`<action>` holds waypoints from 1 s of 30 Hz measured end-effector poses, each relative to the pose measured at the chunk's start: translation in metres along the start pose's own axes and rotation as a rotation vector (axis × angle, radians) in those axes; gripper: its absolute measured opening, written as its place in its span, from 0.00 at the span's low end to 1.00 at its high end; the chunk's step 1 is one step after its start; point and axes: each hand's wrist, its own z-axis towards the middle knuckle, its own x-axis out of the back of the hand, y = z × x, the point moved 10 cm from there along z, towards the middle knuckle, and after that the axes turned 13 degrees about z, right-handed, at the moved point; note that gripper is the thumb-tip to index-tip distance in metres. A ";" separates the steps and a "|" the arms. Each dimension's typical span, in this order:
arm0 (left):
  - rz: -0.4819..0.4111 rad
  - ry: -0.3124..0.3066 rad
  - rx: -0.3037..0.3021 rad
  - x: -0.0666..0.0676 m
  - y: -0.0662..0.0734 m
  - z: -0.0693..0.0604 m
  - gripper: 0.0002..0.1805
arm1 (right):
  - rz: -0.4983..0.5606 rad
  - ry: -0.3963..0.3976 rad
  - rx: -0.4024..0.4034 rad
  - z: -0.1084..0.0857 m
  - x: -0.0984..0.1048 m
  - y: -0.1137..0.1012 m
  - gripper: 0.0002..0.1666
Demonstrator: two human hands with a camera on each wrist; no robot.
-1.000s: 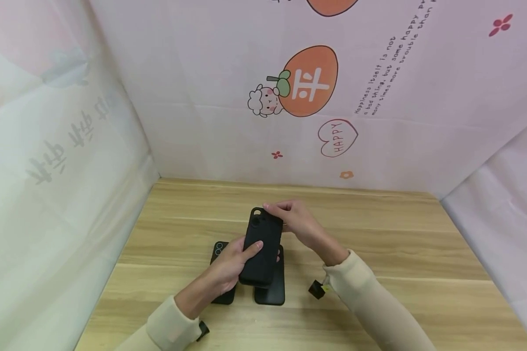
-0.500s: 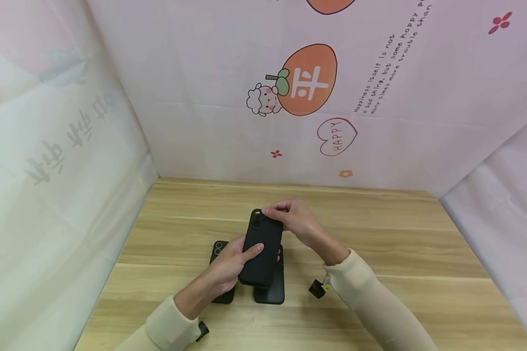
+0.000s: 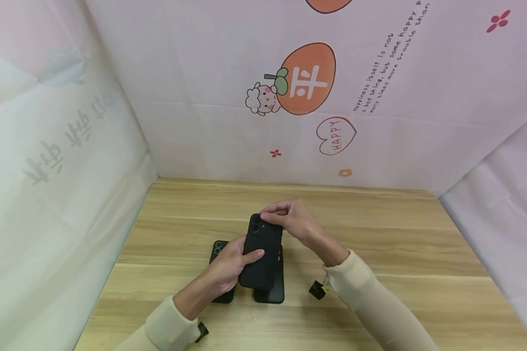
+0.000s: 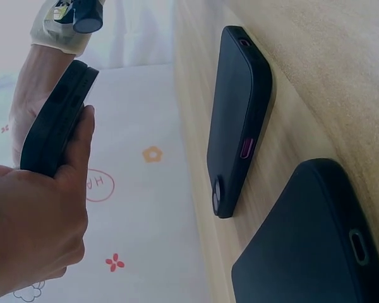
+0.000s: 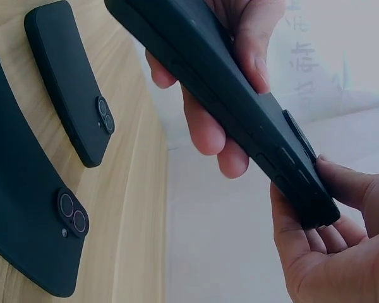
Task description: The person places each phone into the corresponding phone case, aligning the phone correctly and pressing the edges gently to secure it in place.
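Note:
A black smartphone in a black phone case (image 3: 263,268) is held above the table, camera side up and slightly tilted. My left hand (image 3: 228,265) grips its lower half, with the thumb across the back and fingers underneath. At the top corner beside the camera, my right hand (image 3: 295,222) pinches the case edge between thumb and fingers. In the right wrist view the phone's long side (image 5: 240,120) shows the buttons, with the raised camera ring near the right thumb. Below lie two more black cased phones: the left phone (image 3: 218,247) partly under my left hand, the right phone (image 3: 272,294) partly covered.
The wooden table (image 3: 377,234) extends on both sides of the hands. A white printed curtain (image 3: 202,136) hangs behind it, with more fabric at left and right. A small black wrist camera (image 3: 317,290) sits at the right sleeve, another (image 3: 202,332) at the left.
Earlier a bright gap showed through the case's camera opening; now dark lenses fill it. The top of the case and the right fingertips have moved slightly down. The left grip stays the same.

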 end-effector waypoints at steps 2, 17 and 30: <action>0.001 0.007 0.000 0.000 0.001 0.000 0.27 | -0.005 0.000 0.009 0.000 0.000 -0.001 0.11; 0.039 0.125 0.006 0.012 0.003 -0.001 0.26 | 0.082 0.044 -0.019 -0.005 0.013 0.007 0.16; 0.008 0.113 -0.003 0.009 0.005 -0.003 0.26 | 0.100 0.077 -0.007 -0.006 0.016 0.014 0.11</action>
